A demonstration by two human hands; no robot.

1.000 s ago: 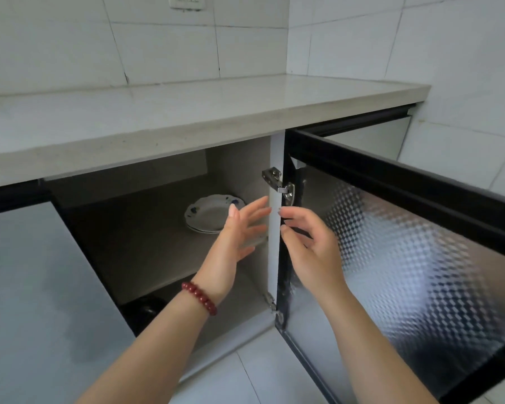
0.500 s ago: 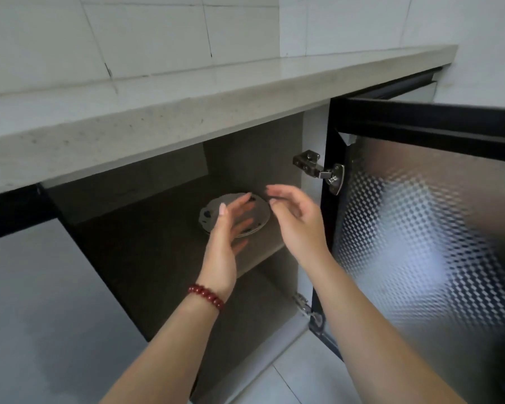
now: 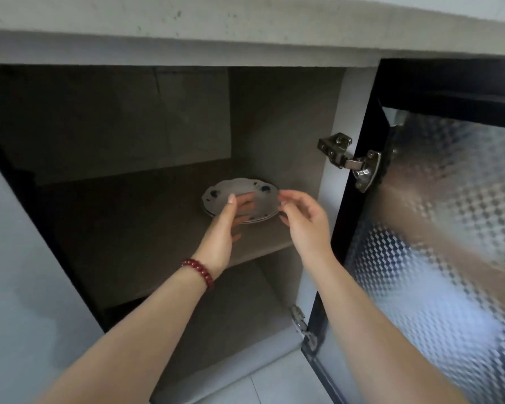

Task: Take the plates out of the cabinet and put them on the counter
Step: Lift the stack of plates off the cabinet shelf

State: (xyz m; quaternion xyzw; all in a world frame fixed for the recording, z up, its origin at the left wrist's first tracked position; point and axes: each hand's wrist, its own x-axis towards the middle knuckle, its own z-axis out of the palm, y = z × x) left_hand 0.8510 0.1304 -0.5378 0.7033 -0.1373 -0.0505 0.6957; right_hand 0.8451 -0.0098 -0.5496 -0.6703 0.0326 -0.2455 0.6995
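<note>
Inside the open cabinet [image 3: 274,118], a small stack of floral-rimmed plates [image 3: 260,199] sits on the upper shelf [image 3: 158,217]. Both hands, left hand [image 3: 226,225] and right hand [image 3: 303,225], spread empty, flank it. Gripping only the top rim could slide the plates apart or knock the counter [image 3: 245,21] edge overhead.

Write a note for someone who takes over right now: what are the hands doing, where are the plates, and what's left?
Left hand: open, reaching in at the near left of the plates, not gripping.
Right hand: open, fingers curled at their right rim, not gripping.
Stack of plates: on the upper shelf inside the cabinet, near its right wall.
Done: cabinet door is open.
Left: grip the stack, lift it out, set it on the counter.
</note>
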